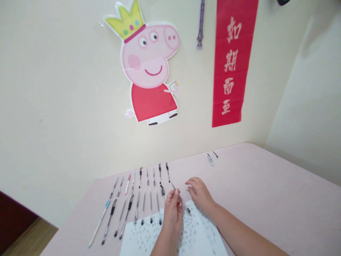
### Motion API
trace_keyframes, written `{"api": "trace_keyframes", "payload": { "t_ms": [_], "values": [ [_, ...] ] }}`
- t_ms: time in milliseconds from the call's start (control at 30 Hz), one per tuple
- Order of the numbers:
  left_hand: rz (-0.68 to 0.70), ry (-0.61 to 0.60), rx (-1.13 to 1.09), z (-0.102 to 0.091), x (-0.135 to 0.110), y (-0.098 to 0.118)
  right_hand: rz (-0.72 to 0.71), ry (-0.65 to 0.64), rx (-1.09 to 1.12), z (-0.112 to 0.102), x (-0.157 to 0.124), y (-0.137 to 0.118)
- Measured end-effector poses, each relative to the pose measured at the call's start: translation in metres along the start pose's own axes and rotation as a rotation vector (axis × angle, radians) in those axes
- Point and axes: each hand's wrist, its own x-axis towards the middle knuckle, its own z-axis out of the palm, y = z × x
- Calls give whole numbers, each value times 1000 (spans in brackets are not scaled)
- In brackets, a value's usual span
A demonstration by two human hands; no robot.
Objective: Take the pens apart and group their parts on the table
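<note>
My left hand (172, 209) is closed in a pinch on a thin clear pen (181, 198), which slants from upper left to lower right above a printed white sheet (144, 239). Just to its right, my right hand (198, 192) rests on the pink table (266, 199) with fingers curled and pointing left toward the pen; nothing shows in it. Left of my hands lies a row of several pens (138, 202), laid side by side, some capped in black, one in red (128, 184).
A few small pen parts (210, 158) lie at the far edge of the table near the wall. On the wall hang a cartoon pig cutout (149, 67) and a red banner (231, 60). The table's left edge drops to a wooden floor (29, 238).
</note>
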Motion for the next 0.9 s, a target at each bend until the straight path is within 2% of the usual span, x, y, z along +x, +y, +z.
{"api": "trace_keyframes", "payload": {
  "t_ms": [167, 400, 900],
  "values": [
    [24, 25, -85, -3, 2, 0, -31, 45, 134, -5, 2, -9],
    [11, 140, -99, 0, 0, 3, 118, 111, 197, -4, 1, -5],
    [1, 199, -124, 3, 2, 4, 72, -45, 53, 5, 0, 3]
  ]
}}
